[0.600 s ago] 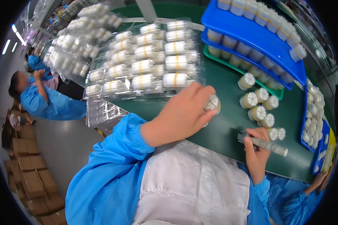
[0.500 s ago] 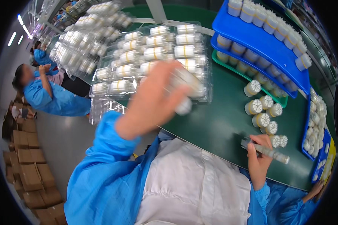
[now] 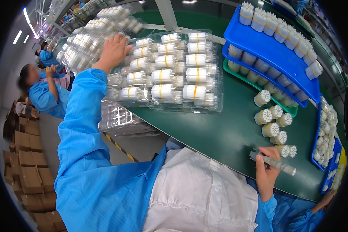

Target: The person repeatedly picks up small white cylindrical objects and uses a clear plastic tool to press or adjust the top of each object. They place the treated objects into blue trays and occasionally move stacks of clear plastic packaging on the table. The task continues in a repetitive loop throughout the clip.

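Note:
My left hand (image 3: 114, 50) reaches to the far left corner of a clear plastic tray (image 3: 219, 77), its visible fingers stretched apart; whatever lies under the palm is hidden. Rows of white cylindrical bundles (image 3: 162, 75), each with a yellow band, lie in the tray. Low at the right, my right hand (image 3: 267, 167) is closed round a slim clear tube of round whitish pieces (image 3: 285, 168), with a grey end sticking out past the thumb. Beyond that hand, several more bundles (image 3: 270, 129) stand on the green table, their spoked ends showing.
Blue trays (image 3: 270, 42) of upright bundles are stacked at the far right above a green tray (image 3: 294, 111). Another blue tray (image 3: 314, 154) holds loose white pieces. Filled clear trays (image 3: 81, 46) are piled at far left. Cardboard boxes (image 3: 29, 158) and a co-worker (image 3: 50, 94) are at left.
My left hand has moved left and away from me to the tray's far corner; the white bundle it held no longer shows in it. My right hand still holds the tube in nearly the same place.

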Available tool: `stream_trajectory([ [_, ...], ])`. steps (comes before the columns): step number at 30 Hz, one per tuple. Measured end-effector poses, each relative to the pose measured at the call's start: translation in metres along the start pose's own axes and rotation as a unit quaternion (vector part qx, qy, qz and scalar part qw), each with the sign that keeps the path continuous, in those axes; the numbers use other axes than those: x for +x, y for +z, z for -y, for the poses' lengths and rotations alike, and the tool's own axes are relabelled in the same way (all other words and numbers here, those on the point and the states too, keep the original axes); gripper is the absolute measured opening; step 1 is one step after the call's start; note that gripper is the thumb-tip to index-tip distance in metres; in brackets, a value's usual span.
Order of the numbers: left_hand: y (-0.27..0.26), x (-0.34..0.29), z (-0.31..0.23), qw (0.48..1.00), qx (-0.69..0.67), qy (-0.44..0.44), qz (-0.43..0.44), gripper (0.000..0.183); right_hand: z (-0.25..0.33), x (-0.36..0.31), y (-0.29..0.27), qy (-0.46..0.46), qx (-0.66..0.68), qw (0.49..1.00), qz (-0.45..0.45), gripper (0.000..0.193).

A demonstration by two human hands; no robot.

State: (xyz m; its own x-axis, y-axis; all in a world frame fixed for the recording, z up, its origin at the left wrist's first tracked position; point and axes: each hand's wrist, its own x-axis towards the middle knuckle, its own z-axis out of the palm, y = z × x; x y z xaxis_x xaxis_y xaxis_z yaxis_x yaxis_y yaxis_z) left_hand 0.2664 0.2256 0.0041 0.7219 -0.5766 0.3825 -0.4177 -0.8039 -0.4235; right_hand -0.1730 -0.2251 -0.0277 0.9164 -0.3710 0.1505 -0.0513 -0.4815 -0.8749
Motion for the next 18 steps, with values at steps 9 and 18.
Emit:
stream_trajectory([
  [9, -0.152, -0.004, -0.107, 0.923, -0.383, -0.035, -0.021, 0.035, -0.01, 0.001, 0.001, -0.082, -0.043, 0.995, -0.022, 0.019],
  [18, -0.168, 0.002, -0.386, 0.786, -0.582, 0.193, -0.076, 0.043, -0.024, 0.002, 0.01, -0.088, -0.049, 0.995, -0.007, 0.019],
])
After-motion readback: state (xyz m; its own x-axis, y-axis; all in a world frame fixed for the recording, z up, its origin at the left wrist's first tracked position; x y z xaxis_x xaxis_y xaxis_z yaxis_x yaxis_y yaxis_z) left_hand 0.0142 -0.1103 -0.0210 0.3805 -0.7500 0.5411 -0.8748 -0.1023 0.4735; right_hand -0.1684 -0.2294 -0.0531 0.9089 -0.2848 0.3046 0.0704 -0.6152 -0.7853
